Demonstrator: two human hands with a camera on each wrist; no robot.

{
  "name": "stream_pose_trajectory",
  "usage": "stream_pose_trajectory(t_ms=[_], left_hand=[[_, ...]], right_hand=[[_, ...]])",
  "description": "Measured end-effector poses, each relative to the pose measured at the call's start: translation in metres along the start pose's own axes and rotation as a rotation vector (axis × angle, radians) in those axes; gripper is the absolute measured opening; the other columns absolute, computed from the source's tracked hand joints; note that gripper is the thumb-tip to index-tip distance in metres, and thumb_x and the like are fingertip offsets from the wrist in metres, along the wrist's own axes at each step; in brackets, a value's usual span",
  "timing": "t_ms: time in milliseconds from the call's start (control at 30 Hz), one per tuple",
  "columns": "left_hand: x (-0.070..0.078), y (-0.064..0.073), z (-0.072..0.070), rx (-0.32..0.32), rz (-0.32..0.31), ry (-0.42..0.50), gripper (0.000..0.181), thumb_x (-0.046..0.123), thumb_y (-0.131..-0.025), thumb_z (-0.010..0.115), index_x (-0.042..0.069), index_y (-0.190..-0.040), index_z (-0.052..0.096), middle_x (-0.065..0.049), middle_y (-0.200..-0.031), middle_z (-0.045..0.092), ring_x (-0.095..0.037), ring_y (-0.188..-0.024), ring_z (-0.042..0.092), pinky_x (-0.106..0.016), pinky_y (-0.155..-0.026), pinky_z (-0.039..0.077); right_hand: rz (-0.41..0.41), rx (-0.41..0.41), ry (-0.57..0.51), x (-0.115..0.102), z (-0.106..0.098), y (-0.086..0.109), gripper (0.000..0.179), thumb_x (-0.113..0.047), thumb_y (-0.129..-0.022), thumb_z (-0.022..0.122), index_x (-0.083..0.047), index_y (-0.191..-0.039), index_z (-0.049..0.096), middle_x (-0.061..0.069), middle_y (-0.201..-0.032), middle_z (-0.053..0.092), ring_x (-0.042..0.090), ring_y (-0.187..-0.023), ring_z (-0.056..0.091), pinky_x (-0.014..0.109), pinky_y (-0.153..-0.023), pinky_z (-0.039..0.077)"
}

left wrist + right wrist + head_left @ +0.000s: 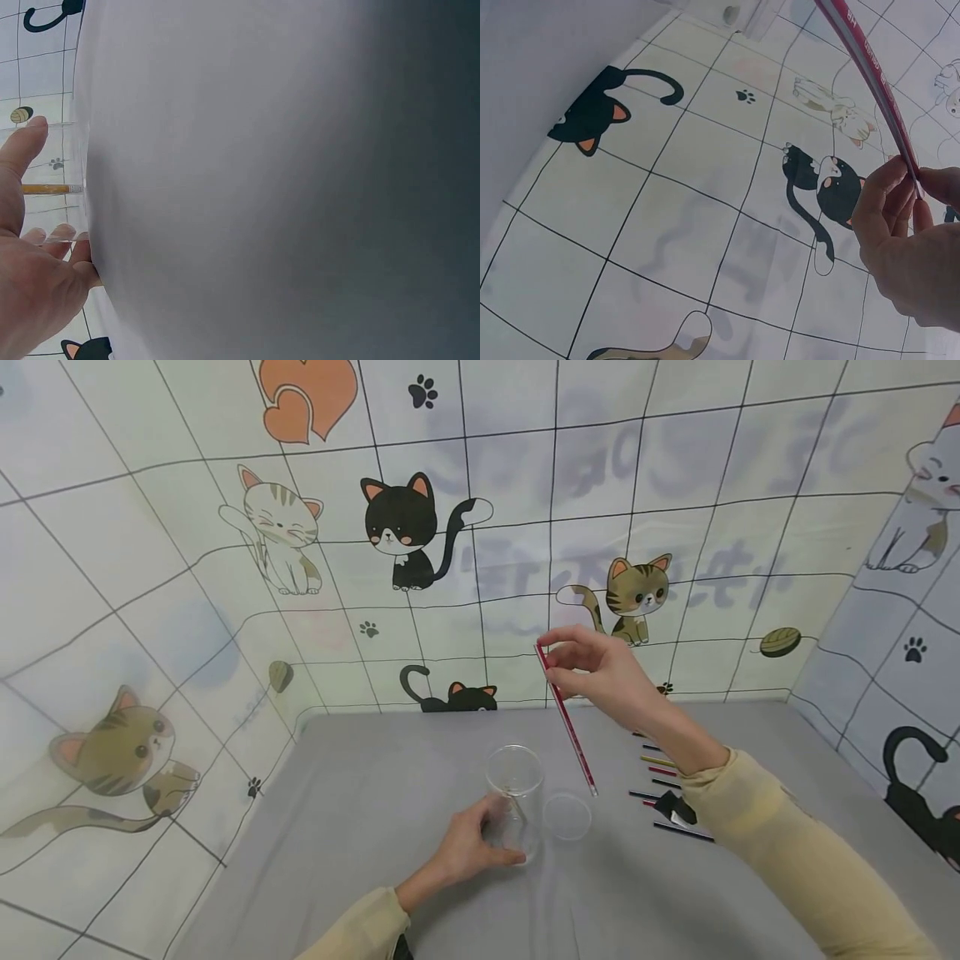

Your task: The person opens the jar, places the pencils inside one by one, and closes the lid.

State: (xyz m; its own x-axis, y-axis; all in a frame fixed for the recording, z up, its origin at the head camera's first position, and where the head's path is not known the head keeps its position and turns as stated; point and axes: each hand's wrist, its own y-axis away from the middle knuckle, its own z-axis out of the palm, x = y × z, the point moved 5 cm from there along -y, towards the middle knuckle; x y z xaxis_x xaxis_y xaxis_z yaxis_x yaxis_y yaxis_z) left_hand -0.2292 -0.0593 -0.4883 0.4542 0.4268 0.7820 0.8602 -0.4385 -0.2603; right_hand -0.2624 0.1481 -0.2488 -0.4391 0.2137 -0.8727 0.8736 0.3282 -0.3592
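Note:
My left hand grips the lower part of a clear cylindrical container standing on the grey tabletop. Inside it leans a yellow pencil, its eraser end down near the base in the left wrist view. Up to the right, my right hand pinches a red pencil near its upper end between thumb and fingers. That pencil slants through the air, its lower end above and right of the container's rim. The right wrist view shows lettering along the red pencil.
A clear round lid lies just right of the container. Farther right, partly behind the right forearm, several pencils are spread on the grey table beside a small black-and-white item. Cat-printed cloth encloses the back and sides.

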Motion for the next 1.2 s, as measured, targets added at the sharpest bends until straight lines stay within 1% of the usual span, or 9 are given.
stream_pose_trajectory(t_ms=[167,333,433,533,667,867,967,1100,1200], left_hand=[[0.000,-0.001,0.000,-0.002,0.005,-0.008,0.068,0.024,-0.067,0.095,0.013,-0.124,0.060,-0.005,-0.113,0.066,-0.019,-0.107,0.062,-0.038,-0.095,0.051],[-0.001,-0.001,-0.001,-0.002,-0.006,-0.011,0.068,0.024,-0.067,0.095,0.014,-0.124,0.060,-0.002,-0.113,0.066,-0.017,-0.107,0.061,-0.037,-0.096,0.051],[-0.001,-0.001,0.000,0.004,0.004,-0.019,0.067,0.025,-0.066,0.095,0.014,-0.122,0.060,-0.002,-0.113,0.067,-0.018,-0.107,0.062,-0.037,-0.095,0.052],[-0.001,-0.001,0.000,0.004,0.009,-0.014,0.066,0.025,-0.066,0.095,0.013,-0.121,0.061,-0.002,-0.112,0.067,-0.019,-0.106,0.063,-0.037,-0.094,0.052],[-0.002,0.000,0.001,0.000,0.001,-0.004,0.067,0.025,-0.066,0.096,0.013,-0.123,0.061,-0.002,-0.113,0.067,-0.020,-0.107,0.063,-0.037,-0.095,0.052],[-0.001,-0.001,0.000,0.003,0.008,0.000,0.068,0.026,-0.066,0.095,0.014,-0.124,0.061,-0.001,-0.113,0.067,-0.019,-0.107,0.062,-0.037,-0.094,0.052],[0.000,-0.001,0.000,0.004,0.013,0.001,0.067,0.026,-0.067,0.095,0.014,-0.124,0.061,-0.001,-0.113,0.067,-0.018,-0.106,0.062,-0.036,-0.094,0.052],[0.000,0.000,0.000,0.000,0.010,0.004,0.067,0.025,-0.067,0.095,0.014,-0.124,0.061,0.000,-0.113,0.067,-0.017,-0.106,0.062,-0.036,-0.093,0.052],[0.000,0.000,0.000,-0.003,0.006,0.002,0.068,0.025,-0.067,0.095,0.014,-0.125,0.061,0.001,-0.114,0.066,-0.016,-0.107,0.061,-0.035,-0.093,0.052]], right_hand=[[-0.028,0.043,-0.042,-0.010,0.005,-0.008,0.039,0.001,-0.093,0.065,-0.003,-0.131,0.059,0.014,-0.102,0.063,0.022,-0.091,0.062,0.036,-0.076,0.059],[-0.074,0.077,-0.125,-0.019,0.014,-0.016,0.039,0.005,-0.091,0.065,-0.001,-0.129,0.059,0.012,-0.097,0.064,0.021,-0.086,0.062,0.035,-0.073,0.059],[-0.108,0.092,-0.164,-0.024,0.020,-0.020,0.038,0.007,-0.091,0.065,0.000,-0.128,0.060,0.010,-0.094,0.065,0.022,-0.084,0.062,0.035,-0.071,0.058],[-0.140,0.110,-0.180,-0.027,0.024,-0.023,0.037,0.008,-0.090,0.064,0.000,-0.127,0.060,0.011,-0.092,0.065,0.022,-0.085,0.062,0.035,-0.070,0.058],[-0.168,0.127,-0.188,-0.030,0.029,-0.026,0.036,0.008,-0.090,0.064,0.002,-0.126,0.060,0.013,-0.093,0.064,0.022,-0.084,0.062,0.034,-0.071,0.058],[-0.181,0.140,-0.194,-0.026,0.036,-0.027,0.035,0.010,-0.089,0.063,0.003,-0.124,0.060,0.012,-0.091,0.065,0.021,-0.081,0.062,0.034,-0.069,0.059],[-0.177,0.141,-0.179,-0.022,0.039,-0.027,0.035,0.010,-0.089,0.063,0.002,-0.123,0.061,0.016,-0.092,0.064,0.022,-0.081,0.062,0.033,-0.068,0.059],[-0.151,0.136,-0.150,-0.011,0.043,-0.025,0.035,0.008,-0.089,0.063,0.001,-0.123,0.062,0.018,-0.093,0.064,0.022,-0.083,0.062,0.032,-0.068,0.058],[-0.123,0.127,-0.128,0.000,0.046,-0.021,0.035,0.007,-0.090,0.064,0.000,-0.124,0.062,0.017,-0.094,0.064,0.022,-0.084,0.062,0.031,-0.068,0.056]])
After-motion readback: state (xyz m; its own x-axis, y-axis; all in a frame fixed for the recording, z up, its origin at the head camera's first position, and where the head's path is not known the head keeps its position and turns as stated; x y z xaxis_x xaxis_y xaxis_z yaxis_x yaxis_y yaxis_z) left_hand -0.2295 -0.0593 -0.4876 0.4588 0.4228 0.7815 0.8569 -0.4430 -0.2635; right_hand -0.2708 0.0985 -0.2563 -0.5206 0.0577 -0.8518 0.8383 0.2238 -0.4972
